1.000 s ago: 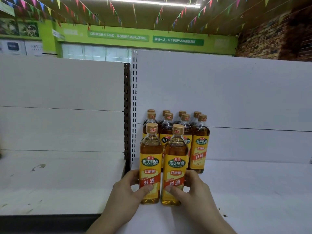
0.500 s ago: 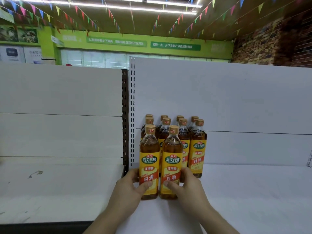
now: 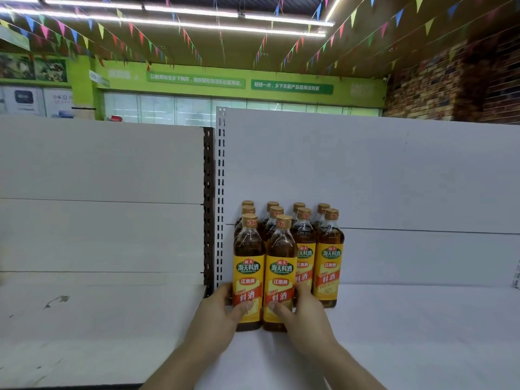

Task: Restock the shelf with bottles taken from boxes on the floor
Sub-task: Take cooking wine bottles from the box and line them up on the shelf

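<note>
Two amber bottles with yellow labels and tan caps stand upright side by side at the front of a cluster on the white shelf (image 3: 408, 327). My left hand (image 3: 216, 316) grips the left front bottle (image 3: 249, 266) low on its label. My right hand (image 3: 305, 316) grips the right front bottle (image 3: 281, 271) the same way. Behind them stand several matching bottles (image 3: 329, 257) in rows against the white back panel. The floor boxes are out of view.
A perforated upright (image 3: 220, 198) separates this bay from the left shelf bay (image 3: 92, 313), which is scuffed. The shelf surface stretches bare to the right of the bottles. Bunting and a green wall sign hang beyond the shelf top.
Both hands have slid the two front bottles back toward the rows behind them. The camera has tilted up a little, so the bottles sit lower in view.
</note>
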A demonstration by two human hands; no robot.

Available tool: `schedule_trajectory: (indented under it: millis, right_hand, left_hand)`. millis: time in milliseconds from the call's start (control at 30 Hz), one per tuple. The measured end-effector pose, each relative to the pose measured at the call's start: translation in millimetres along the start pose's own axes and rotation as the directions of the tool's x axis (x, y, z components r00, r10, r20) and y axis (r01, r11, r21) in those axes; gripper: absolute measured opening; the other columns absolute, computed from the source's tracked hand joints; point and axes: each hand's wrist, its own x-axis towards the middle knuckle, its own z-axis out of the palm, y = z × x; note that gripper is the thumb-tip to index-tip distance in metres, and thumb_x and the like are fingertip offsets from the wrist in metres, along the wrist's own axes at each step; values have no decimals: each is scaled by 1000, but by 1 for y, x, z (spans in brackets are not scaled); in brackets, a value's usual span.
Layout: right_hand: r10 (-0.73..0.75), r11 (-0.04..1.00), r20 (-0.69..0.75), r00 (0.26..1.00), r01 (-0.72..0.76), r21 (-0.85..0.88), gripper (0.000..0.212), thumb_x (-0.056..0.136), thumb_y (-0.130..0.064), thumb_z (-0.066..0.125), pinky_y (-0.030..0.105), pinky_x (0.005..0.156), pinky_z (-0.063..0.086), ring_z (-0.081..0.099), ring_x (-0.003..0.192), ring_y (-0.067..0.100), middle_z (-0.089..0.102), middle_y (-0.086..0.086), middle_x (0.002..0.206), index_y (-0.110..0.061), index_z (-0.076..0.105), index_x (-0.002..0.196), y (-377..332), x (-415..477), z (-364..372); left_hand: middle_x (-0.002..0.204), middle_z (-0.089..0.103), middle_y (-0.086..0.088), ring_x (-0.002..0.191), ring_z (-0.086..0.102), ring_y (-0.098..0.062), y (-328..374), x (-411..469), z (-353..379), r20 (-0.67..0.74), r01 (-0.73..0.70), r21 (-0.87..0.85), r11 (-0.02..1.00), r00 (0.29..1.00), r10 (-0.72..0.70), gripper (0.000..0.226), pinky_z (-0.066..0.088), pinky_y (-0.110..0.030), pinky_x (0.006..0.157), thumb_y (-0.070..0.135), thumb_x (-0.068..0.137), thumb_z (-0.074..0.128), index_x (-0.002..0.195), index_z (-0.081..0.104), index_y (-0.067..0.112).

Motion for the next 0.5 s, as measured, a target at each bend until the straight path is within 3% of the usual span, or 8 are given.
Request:
schedule_trajectory:
  millis: [167,500]
  right_hand:
    - [-14,1000,3,1000,14,-12,48,96,-39,69,40,107,52,59,126,13,61,-15,131,-31,47,137,0,5,3]
    - [-27,1000,23,999,27,-3,42,98,-37,67,37,109,49,59,125,10,62,-16,129,-32,49,135,4,15,5]
  left_hand:
    - [114,69,20,106,66,-3,-1,5,-2,9,-17,-9,1000,1000,17,37,57,-28,93,42,93,71,127,58,37]
    - [111,70,21,103,68,-3,-5,12,-2,20,-5,-30,1000,1000,6,31,58,-33,95,40,93,71,121,58,41]
